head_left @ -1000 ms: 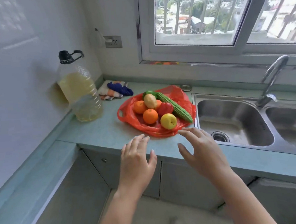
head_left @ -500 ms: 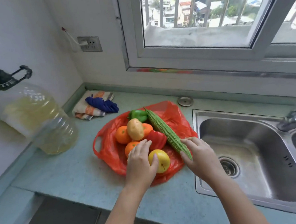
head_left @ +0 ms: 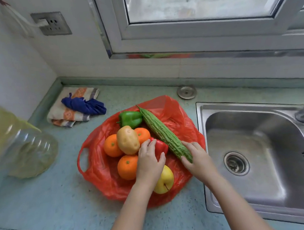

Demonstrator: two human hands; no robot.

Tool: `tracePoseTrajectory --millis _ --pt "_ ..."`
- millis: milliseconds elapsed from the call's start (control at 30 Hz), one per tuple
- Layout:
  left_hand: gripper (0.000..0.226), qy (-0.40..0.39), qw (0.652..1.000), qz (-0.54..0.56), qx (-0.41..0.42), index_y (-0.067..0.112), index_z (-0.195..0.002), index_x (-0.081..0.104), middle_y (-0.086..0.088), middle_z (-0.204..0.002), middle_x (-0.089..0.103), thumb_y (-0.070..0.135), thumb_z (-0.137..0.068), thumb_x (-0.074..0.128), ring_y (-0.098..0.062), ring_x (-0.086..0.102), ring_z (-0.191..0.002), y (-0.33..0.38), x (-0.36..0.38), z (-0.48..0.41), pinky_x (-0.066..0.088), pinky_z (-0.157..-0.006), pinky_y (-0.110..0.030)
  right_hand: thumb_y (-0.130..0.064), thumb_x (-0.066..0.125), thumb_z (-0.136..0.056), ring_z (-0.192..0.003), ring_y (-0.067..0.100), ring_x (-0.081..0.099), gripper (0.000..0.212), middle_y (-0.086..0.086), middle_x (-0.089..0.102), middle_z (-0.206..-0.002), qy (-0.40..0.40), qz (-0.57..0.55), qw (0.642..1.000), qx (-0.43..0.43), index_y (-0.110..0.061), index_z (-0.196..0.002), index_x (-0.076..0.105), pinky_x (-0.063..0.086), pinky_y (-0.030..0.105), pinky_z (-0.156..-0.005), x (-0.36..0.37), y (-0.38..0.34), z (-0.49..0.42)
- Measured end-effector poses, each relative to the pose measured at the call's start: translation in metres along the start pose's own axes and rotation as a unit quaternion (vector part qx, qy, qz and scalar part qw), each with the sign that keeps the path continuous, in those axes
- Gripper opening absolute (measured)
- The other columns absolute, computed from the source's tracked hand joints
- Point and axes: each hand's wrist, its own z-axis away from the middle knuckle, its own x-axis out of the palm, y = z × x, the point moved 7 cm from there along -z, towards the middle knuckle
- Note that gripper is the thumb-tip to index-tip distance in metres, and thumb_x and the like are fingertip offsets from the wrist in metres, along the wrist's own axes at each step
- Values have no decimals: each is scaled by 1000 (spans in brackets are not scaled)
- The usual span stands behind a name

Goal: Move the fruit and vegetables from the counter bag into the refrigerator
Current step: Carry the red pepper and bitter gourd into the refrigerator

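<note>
Here, an oil bottle [head_left: 17, 143] is standing at the far left of the counter [head_left: 46, 199], with the red bag [head_left: 101, 170] lying open beside it — oranges [head_left: 127, 167], a potato [head_left: 128, 139] and a green pepper [head_left: 131, 118] sitting inside. The left hand [head_left: 149, 162] is curling its fingers round the red pepper [head_left: 160, 147], covering part of the yellow apple [head_left: 166, 182]; the right hand [head_left: 196, 158] is gripping the near end of the bitter gourd [head_left: 162, 132] — just beside the sink [head_left: 244, 104].
</note>
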Motion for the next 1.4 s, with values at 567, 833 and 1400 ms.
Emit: tracePoseTrajectory --millis 567,833,1400 --pt "66 3 997 -77 13 17 -137 37 -12 -140 32 26 -79 68 -29 27 -130 -7 19 -26 24 -106 -35 -9 69 -75 -94 -8 37 57 -3 49 -104 52 -100 993 23 -15 -128 50 25 -3 -81 17 11 -1" --pt "64 35 996 -59 61 11 -127 51 -16 -128 46 21 -69 76 -35 41 -117 2 11 -26 32 -101 -40 -7 70 -71 -93 1 46 53 1 53 -100 96 -112 989 20 -13 -122 56 28 -2 -84 -1 4 3" --pt "59 18 971 190 141 24 -121 51 3 -118 48 18 -69 78 -9 44 -112 48 -39 -10 34 -102 -26 -5 69 -75 -91 -1 52 49 2 55 -101 209 -103 970 72 -16 -121 57 32 -2 -77 -83 -23 63"
